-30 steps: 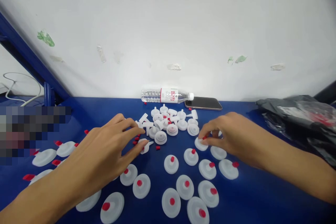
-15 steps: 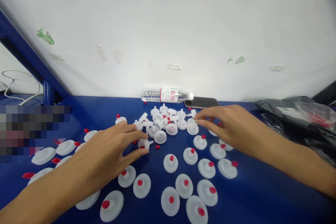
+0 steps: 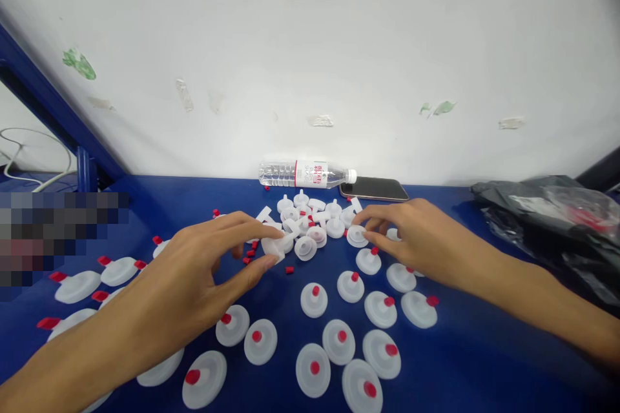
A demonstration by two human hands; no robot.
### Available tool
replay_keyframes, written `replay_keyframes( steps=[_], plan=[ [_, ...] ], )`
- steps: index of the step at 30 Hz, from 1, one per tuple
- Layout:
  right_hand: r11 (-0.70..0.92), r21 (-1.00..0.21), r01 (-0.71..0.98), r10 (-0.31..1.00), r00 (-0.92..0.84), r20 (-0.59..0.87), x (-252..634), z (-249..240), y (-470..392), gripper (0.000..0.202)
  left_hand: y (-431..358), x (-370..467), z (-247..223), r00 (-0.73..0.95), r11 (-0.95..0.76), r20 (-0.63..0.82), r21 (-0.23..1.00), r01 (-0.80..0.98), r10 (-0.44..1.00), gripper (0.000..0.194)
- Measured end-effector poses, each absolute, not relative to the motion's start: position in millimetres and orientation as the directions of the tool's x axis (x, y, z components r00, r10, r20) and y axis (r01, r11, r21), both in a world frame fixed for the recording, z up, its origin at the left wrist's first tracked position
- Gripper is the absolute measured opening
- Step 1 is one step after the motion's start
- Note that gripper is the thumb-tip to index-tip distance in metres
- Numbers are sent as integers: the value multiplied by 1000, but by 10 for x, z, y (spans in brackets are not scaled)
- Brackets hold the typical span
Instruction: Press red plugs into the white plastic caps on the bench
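Note:
My left hand (image 3: 217,258) pinches a white plastic cap (image 3: 275,245) with a narrow spout between thumb and index finger, tilted, at the near left of the pile. Fingers of my right hand (image 3: 402,235) are closed on the edge of another white cap (image 3: 357,236), hollow side up, at the pile's right side. Between the hands lies a heap of white spouted caps (image 3: 317,216). Small red tips (image 3: 289,270) lie loose near the left fingers and among the heap. Around both hands stand several white discs with red tips on their spouts (image 3: 314,300).
A clear water bottle (image 3: 310,174) lies on its side by the wall, with a dark phone (image 3: 375,188) beside it. Dark plastic bags (image 3: 537,213) rest at the right on the blue table (image 3: 460,368). A blue metal post (image 3: 87,171) rises at the left.
My left hand has taken hold of a cap and turned it; red tips now lie loose beside it. My right fingers have drawn closer together at the cap on the right.

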State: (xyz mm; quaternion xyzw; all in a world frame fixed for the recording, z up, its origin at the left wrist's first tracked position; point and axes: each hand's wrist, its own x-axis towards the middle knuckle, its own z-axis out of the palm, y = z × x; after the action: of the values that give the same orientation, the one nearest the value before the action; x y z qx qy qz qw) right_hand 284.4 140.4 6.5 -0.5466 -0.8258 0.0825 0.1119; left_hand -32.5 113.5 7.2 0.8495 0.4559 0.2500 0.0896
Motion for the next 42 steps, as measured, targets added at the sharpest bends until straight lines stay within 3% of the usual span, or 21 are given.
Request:
replay_keyframes(
  steps=[6, 13, 17, 20, 27, 36, 42],
  plan=[
    [406, -209, 890, 912, -381, 149, 2889, 138, 1404, 28, 1154, -350, 6, 415, -545, 366, 407, 733, 833, 32],
    [390, -214, 895, 919, -393, 32, 2911, 136, 1414, 26, 1156, -338, 42, 400, -540, 383, 396, 743, 832, 36],
    [387, -181, 904, 922, -382, 64, 2922, 142, 1418, 25, 1169, -349, 22, 388, -548, 415, 398, 736, 823, 33],
    [392, -159, 906, 919, -376, 122, 2938, 165, 1415, 25, 1185, -353, 15, 397, -569, 452, 355, 742, 799, 30],
    [412, -240, 879, 906, -367, 211, 2928, 186, 1374, 26, 1193, -384, -12, 495, -629, 470, 181, 756, 730, 27],
    [413, -183, 892, 911, -400, 105, 2912, 116, 1364, 28, 1202, -428, -55, 495, -595, 442, 118, 795, 748, 25],
    [531, -166, 831, 829, -469, 304, 2695, 191, 1181, 23, 1237, -494, -15, 524, -610, 482, 27, 792, 702, 24]
  ],
)
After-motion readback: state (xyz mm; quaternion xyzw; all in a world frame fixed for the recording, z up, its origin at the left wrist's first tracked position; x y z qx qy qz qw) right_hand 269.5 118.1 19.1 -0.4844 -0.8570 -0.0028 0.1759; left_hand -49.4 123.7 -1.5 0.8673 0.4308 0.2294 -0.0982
